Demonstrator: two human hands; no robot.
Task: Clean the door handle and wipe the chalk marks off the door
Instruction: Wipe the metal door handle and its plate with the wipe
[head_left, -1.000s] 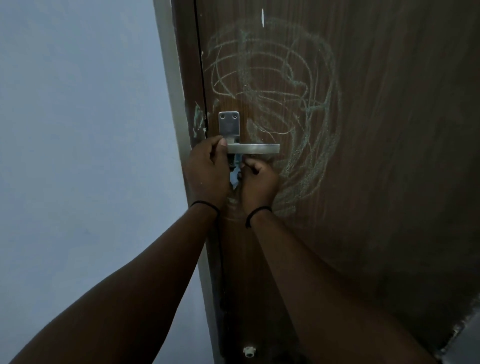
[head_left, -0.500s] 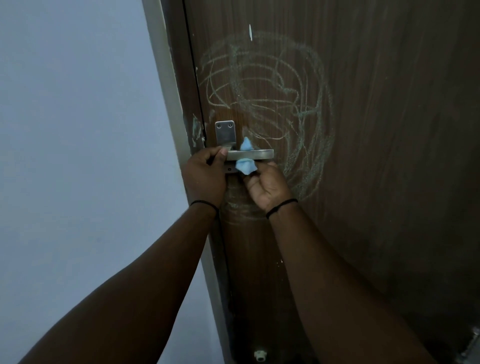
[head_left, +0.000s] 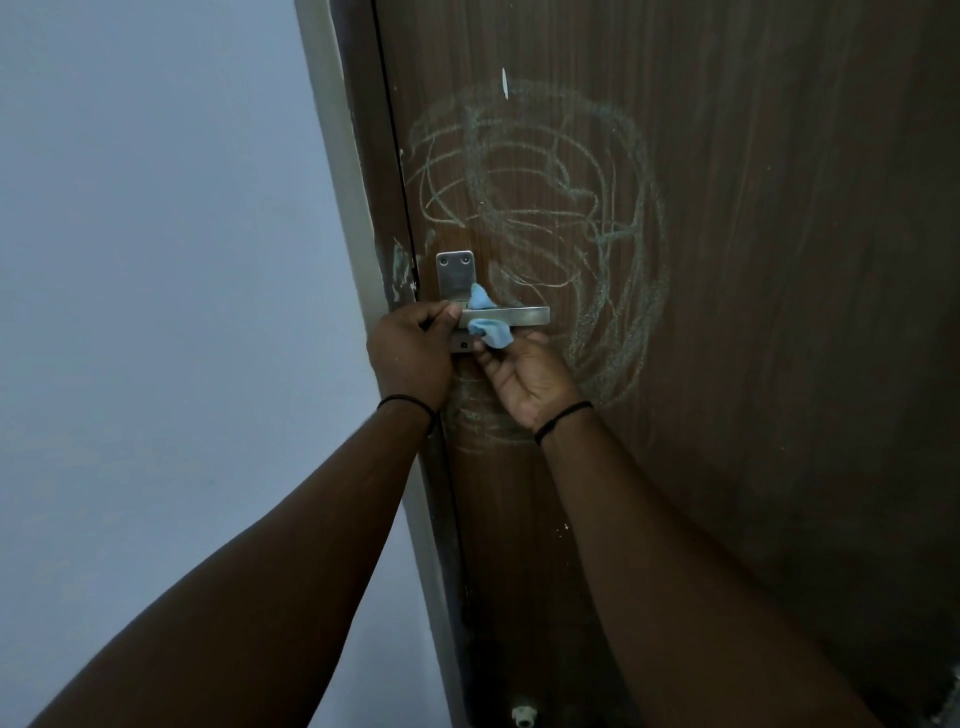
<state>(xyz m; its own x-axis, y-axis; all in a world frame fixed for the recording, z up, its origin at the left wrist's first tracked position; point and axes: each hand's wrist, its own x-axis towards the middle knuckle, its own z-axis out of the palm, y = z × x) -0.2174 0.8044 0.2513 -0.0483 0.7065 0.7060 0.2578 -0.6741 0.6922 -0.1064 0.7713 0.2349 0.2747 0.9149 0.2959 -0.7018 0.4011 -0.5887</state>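
Observation:
A brown wooden door (head_left: 753, 260) carries a big tangle of pale chalk marks (head_left: 545, 208) above and right of its metal lever handle (head_left: 519, 315). The handle's steel plate (head_left: 454, 273) sits near the door's left edge. A small light-blue cloth (head_left: 488, 332) is looped behind the lever, showing above and below it. My left hand (head_left: 410, 353) grips the lever's left end near the plate. My right hand (head_left: 530, 379) is just under the lever and pinches the cloth's lower end.
A pale door frame (head_left: 337, 156) runs down the door's left side, with a plain bluish wall (head_left: 156, 260) beyond it. A small white door stopper (head_left: 522, 717) sits low near the door's bottom edge.
The blue cloth has come up behind the lever and shows above and below it. My right hand has turned palm-up and shifted slightly right. My left hand stays on the handle.

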